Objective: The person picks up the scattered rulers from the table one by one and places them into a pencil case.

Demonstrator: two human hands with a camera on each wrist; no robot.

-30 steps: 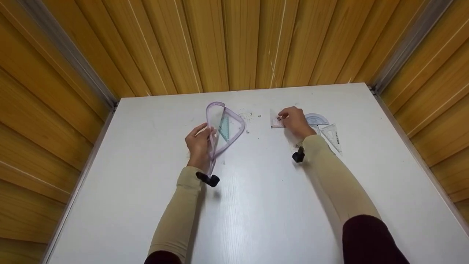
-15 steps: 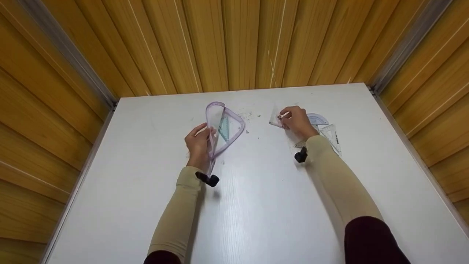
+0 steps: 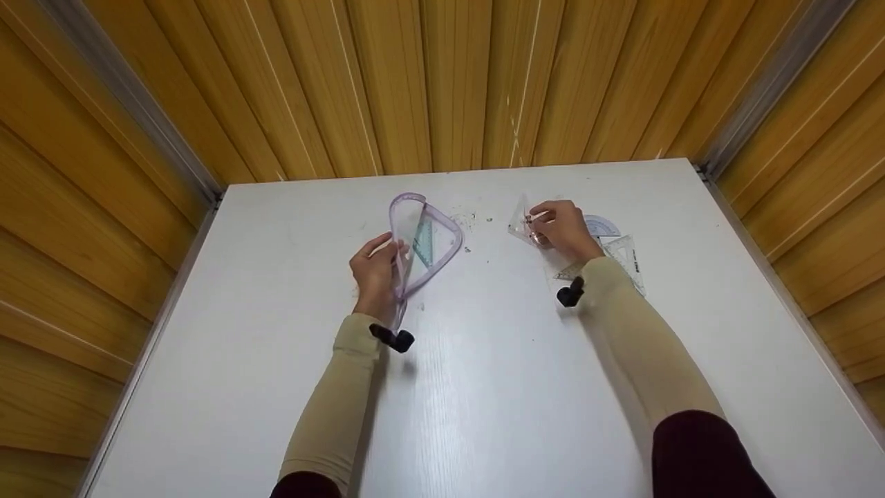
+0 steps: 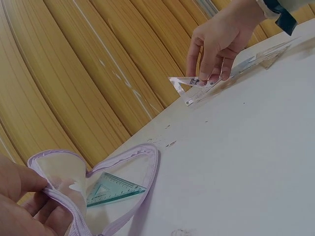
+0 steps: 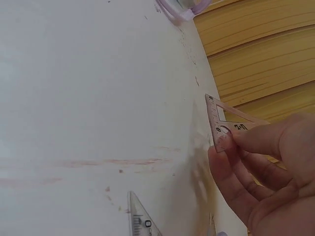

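My left hand [image 3: 374, 270] pinches the purple zip edge of a see-through pouch [image 3: 455, 238], holding one side raised so its mouth gapes. A teal set square [image 4: 123, 188] shows within the purple border. On the right, my right hand [image 3: 564, 229] pinches a clear set square [image 5: 214, 118] between thumb and fingers, tilted and raised off the table. Beside that hand lie a pale blue protractor [image 3: 601, 225] and a second clear set square [image 3: 630, 257]. Another clear set square [image 3: 569, 272] is partly hidden by the right wrist.
The white table [image 3: 470, 387] carries small dark crumbs [image 3: 470, 220] between the hands. Wood-look panels [image 3: 456, 83] rise behind its far edge and at both sides. Black wrist cameras [image 3: 570, 293] stick out inward from both sleeves.
The set square in my right hand has turned and tilted up from the table. That hand has shifted slightly right. The left hand and the pouch have stayed put.
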